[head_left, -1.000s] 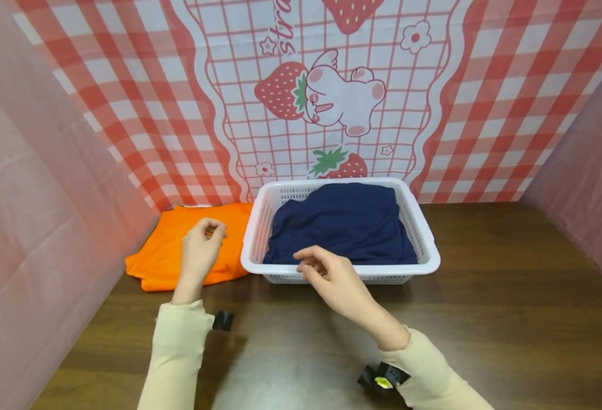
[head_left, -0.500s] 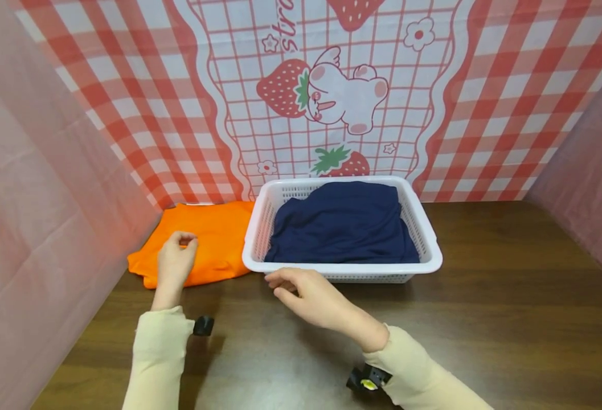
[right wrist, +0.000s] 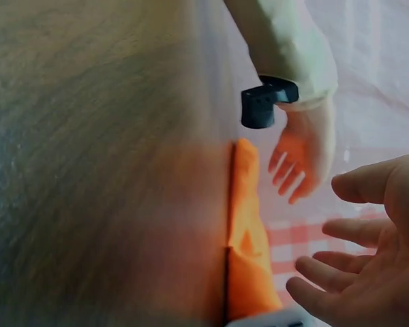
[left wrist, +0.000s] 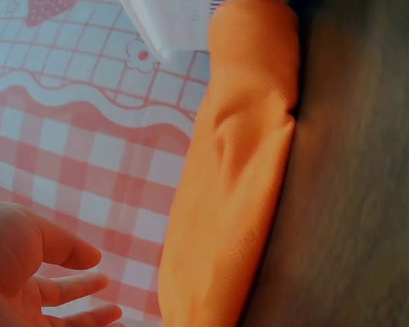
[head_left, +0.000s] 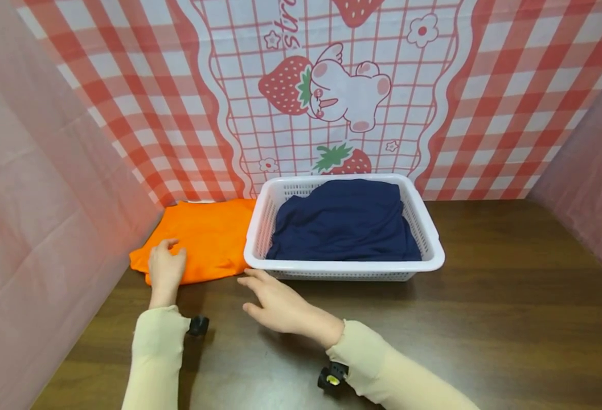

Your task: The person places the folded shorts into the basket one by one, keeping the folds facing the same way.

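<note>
A soft, folded orange cloth (head_left: 216, 230) lies in the back left corner

We see the orange cloth flat on the brown wooden table (head_left: 506, 319), near its left edge and up by its back edge. Its right side meets a white plastic basket with little holes (head_left: 349, 266), and we can't tell if any cloth goes under it. The basket sits at the middle of the table's back edge, with a dark blue cloth (head_left: 339, 222) bunched inside.

Our left hand (head_left: 166, 267) is over the near left part of the orange cloth. Its fingers are a bit bent, with a gap to the thumb, and it holds nothing. Our right hand (head_left: 280, 307) is above the table, just in front of the basket's near left corner. Its fingers are spread wide, and it holds nothing too.

We think the orange cloth is light, soft and floppy. It shouldn't break or slip much, but its layers could slide apart or sag in the middle. The best place to hold it looks like the thick fold along its near side, one hand at each end, pinching all the layers together.
</note>
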Demonstrator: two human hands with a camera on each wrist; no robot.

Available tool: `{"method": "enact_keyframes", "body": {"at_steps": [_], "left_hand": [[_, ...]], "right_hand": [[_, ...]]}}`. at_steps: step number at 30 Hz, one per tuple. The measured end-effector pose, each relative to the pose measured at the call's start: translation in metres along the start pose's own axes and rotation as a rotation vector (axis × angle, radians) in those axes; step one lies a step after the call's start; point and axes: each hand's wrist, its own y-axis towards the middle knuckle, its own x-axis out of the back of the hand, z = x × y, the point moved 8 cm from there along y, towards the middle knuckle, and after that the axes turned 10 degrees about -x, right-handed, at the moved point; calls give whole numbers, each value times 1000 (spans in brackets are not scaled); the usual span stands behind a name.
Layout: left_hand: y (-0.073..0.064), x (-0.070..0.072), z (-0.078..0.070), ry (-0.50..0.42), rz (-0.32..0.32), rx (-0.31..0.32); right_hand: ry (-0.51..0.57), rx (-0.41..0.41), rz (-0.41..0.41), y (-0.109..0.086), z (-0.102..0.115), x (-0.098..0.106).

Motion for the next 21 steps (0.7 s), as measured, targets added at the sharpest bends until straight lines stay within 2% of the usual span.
{"method": "enact_keyframes", "body": {"at_steps": [4, 8, 16, 21], "left_hand": [[0, 0, 8, 7, -7, 24], [-1, 0, 14, 41, 13, 45], [-2, -11, 27, 126, 215, 75], [-4, -14, 32, 123, 244, 108]], "right_hand": [[-16, -10, -1, 8, 2, -11], [13, -50, -13, 15, 1, -19], [39, -166, -15, 31, -4, -29], [30, -218, -41, 41, -8, -36]]}}
